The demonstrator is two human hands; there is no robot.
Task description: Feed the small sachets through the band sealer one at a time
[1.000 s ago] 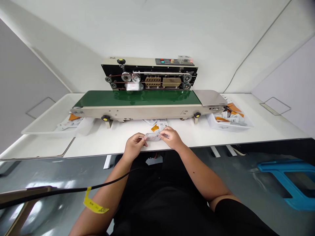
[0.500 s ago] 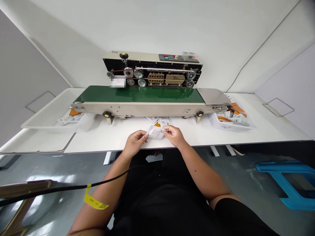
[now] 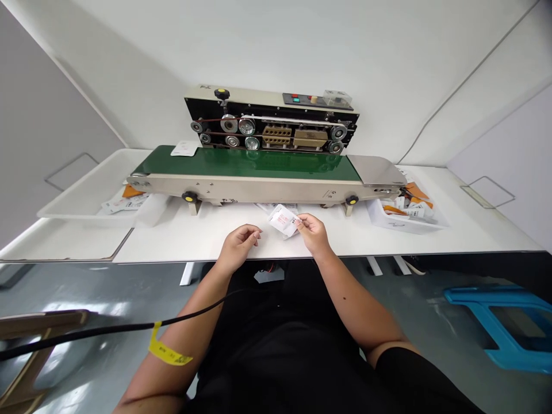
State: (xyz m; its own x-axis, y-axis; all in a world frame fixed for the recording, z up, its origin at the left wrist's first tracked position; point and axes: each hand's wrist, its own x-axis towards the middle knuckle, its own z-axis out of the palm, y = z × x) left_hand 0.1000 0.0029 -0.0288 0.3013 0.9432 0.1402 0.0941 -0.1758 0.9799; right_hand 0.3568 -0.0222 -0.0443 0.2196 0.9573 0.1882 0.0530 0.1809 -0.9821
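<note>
My right hand (image 3: 313,234) pinches a small white packet (image 3: 283,219) with red print by its right edge, tilted above the table. My left hand (image 3: 240,244) is off to the left of it, fingers curled together and nothing visible in them. Behind the held packet, more white packets (image 3: 268,208) lie partly under the conveyor. A band sealing machine (image 3: 276,126) with rollers stands at the back, with its green belt (image 3: 259,164) in front. Another white packet (image 3: 184,149) rests on the belt's left end.
A white tray (image 3: 52,211) with packets sits under the belt's left end. A white bin (image 3: 394,224) of white and orange packets is at the right. A black cable (image 3: 129,328) with a yellow tag crosses my left arm. A blue stool (image 3: 483,296) stands lower right.
My left hand has let go of the packet. My right hand has raised and turned it slightly rightward. The packet at the rollers has come out onto the belt's left end.
</note>
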